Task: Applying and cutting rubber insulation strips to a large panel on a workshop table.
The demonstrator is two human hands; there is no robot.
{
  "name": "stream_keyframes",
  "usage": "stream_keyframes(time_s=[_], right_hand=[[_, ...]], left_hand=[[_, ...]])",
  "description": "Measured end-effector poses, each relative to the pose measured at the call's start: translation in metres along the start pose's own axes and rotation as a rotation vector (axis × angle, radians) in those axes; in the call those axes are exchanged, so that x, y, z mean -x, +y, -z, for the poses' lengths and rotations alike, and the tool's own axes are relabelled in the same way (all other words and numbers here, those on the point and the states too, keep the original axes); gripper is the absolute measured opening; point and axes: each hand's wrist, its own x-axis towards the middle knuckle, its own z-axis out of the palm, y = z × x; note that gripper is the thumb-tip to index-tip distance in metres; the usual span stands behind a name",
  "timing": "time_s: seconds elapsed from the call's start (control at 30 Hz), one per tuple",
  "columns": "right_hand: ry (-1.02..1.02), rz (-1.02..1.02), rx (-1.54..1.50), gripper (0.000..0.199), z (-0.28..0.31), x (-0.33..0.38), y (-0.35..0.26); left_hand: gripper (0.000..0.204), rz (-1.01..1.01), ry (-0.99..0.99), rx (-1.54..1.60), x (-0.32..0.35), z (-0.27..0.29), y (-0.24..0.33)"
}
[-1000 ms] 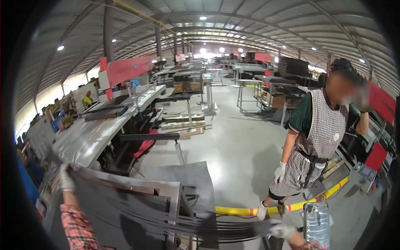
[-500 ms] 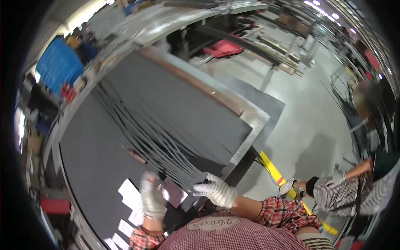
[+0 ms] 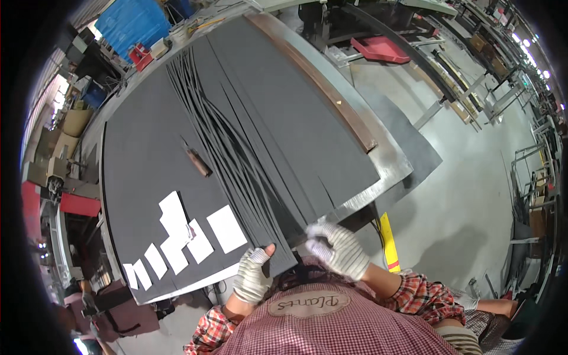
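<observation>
The gloved fingers [image 3: 319, 232] of the right hand [image 3: 338, 251] curl down over the near ends of the long dark strips [image 3: 236, 160], closed on them at the near edge of the cutting table [image 3: 387, 163]. The left hand [image 3: 253, 275], also in a white knit glove, grips the near end of the same bundle just beside it, thumb up over the top of the material and the other fingers tucked under, out of sight. The two hands are close together but not touching.

The strips are thin dark grey lengths cut from sheet, and they run from the hands away across the table toward its far left corner, fanned slightly. They lie between two wide dark grey sheets [image 3: 148, 154], one to the left and one to the right. On the left sheet, near the near-left corner, lie several white paper pieces [image 3: 177, 231] in a loose cluster. A small brown-handled knife [image 3: 196, 161] lies on that sheet just left of the strips. A brown wooden bar [image 3: 313, 77] runs along the table's right edge.

Around the table is a workshop with a grey concrete floor [image 3: 473, 195], a yellow floor strip [image 3: 387, 239] near the near-right corner, a red tray [image 3: 378, 50] beyond the right edge, a blue tarpaulin [image 3: 133, 23] past the far corner, and metal racks [image 3: 532, 165] at the right.
</observation>
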Motion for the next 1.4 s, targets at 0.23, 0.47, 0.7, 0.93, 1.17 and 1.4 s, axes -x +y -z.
stream_keyframes(time_s=[0.23,0.47,0.7,0.93,1.17,1.4], right_hand=[[0.139,0.446,0.813,0.045,0.028,-0.042,0.044],[-0.112,0.529,0.938,0.042,0.034,-0.06,0.055],[-0.055,0.643,0.823,0.037,0.03,-0.059,0.037],[0.056,0.849,0.987,0.047,0.028,-0.05,0.03],[0.015,0.666,0.822,0.059,0.02,-0.084,0.025],[0.071,0.594,1.052,0.061,0.003,-0.12,0.045]], left_hand=[[0.052,-0.291,0.225,-0.097,-0.002,-0.01,-0.022],[0.075,-0.95,0.204,-1.537,0.003,-0.037,-0.002],[0.055,-0.902,0.132,-1.674,-0.054,-0.037,-0.013],[0.062,-0.802,0.112,-1.726,-0.052,-0.025,-0.02],[0.057,-0.792,0.02,-1.672,-0.054,-0.024,-0.016],[0.059,-0.795,0.017,-1.673,-0.053,-0.021,-0.015]])
